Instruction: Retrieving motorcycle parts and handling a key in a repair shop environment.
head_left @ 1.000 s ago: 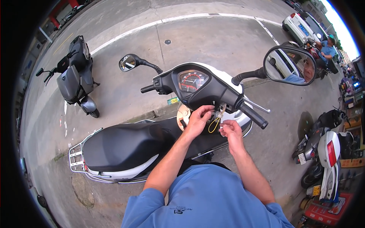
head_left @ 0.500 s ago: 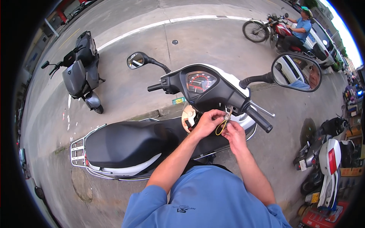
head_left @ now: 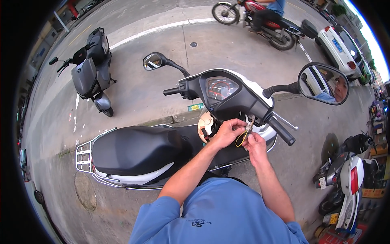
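A small pale wire connector hangs on thin leads below the right side of the white-and-black scooter's handlebar cover. My left hand pinches it from the left, thumb and forefinger together. Close by on the right, my right hand has its fingertips closed at the connector's lower end. A loop of yellow wire droops between the two hands. My fingers partly cover the connector, so its exact shape is hard to make out. Above sits the lit speedometer.
The black seat extends left to a chrome rear rack. A peach-coloured helmet-like object lies beside my left wrist. Mirrors stick out above the bars. A grey scooter and a white-boxed scooter stand nearby; a red motorcycle carries a rider.
The red motorcycle and its rider have moved left along the road. The whole view has shifted slightly. Both my hands stay at the connector with little visible change in grip.
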A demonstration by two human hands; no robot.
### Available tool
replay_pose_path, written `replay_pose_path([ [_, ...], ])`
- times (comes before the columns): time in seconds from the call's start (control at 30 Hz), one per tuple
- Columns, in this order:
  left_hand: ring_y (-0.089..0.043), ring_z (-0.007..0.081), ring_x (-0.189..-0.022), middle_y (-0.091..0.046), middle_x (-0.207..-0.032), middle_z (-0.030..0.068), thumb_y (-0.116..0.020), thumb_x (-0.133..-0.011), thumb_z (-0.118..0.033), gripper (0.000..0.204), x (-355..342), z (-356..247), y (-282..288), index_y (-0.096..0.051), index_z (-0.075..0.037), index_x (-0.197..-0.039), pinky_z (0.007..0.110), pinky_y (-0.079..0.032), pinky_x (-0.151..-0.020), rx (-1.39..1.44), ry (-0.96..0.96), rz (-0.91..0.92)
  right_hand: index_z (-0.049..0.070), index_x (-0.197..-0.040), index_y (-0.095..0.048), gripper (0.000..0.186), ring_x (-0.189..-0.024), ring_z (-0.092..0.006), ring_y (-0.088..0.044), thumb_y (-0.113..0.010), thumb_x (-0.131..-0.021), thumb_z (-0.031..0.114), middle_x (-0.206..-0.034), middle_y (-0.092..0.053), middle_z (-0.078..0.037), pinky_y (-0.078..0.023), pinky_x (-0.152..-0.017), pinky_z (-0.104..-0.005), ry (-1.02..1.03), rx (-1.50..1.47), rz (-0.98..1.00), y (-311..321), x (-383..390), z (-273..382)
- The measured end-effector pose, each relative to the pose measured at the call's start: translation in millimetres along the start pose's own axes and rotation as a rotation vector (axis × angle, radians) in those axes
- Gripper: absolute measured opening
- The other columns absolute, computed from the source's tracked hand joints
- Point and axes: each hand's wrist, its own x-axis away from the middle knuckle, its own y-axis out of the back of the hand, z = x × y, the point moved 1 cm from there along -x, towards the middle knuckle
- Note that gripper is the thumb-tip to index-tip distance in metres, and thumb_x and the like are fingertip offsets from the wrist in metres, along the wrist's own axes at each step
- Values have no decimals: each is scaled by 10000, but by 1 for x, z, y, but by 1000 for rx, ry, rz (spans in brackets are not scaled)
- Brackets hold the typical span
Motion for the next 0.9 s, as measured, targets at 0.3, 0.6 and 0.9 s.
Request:
replay_pose_path([
  [0.3, -605, 102, -862, -670, -944, 61, -618, -881, -56, 213, 0, 0, 1, -640, 3, -1085, 267, -499, -811, 4, 22, 9, -6, -1090, -564, 193, -727, -98, -553, -512, -968, 135, -879, -602, -28, -483, -705, -242, -9, -29, 17, -6, 4, 6],
  [0.6, -592, 119, -861, -628, -976, 62, -594, -899, -80, 197, 4, 2, 3, -639, -1, -1075, 268, -489, -793, 102, -3, -68, 8, -1130, -557, 246, -713, -120, -573, -510, -972, 191, -872, -600, -48, -486, -688, -261, -43, -19, 1, -2, 15, 7],
  [0.9, -570, 116, -836, -573, -965, 59, -589, -889, -74, 181, 10, -10, 1, -663, -8, -1040, 264, -480, -755, -15, -96, -144, 7, -1089, -573, 237, -712, -122, -577, -495, -972, 198, -891, -604, -54, -489, -694, -271, -67, 80, 26, -9, 33, 4],
])
